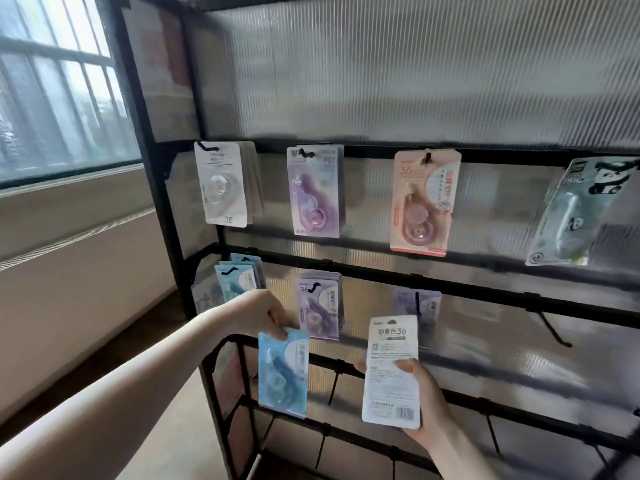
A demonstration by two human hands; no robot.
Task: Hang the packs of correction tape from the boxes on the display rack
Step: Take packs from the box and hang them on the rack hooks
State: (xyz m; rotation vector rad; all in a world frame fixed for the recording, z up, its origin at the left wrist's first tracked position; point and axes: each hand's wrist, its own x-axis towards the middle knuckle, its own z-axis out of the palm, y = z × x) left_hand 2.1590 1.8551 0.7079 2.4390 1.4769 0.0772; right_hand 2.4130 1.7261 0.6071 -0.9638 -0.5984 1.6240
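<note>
Two packs in hand | left hand pinches blue correction tape pack by its top | right hand grips white-backed pack | black display rack behind

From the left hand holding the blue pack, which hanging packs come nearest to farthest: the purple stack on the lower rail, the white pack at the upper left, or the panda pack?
Measured from the left hand in the head view:
1. Purple stack, lower rail, just to its right.
2. White pack, upper rail, above it.
3. Panda pack, upper rail, far right.
</note>
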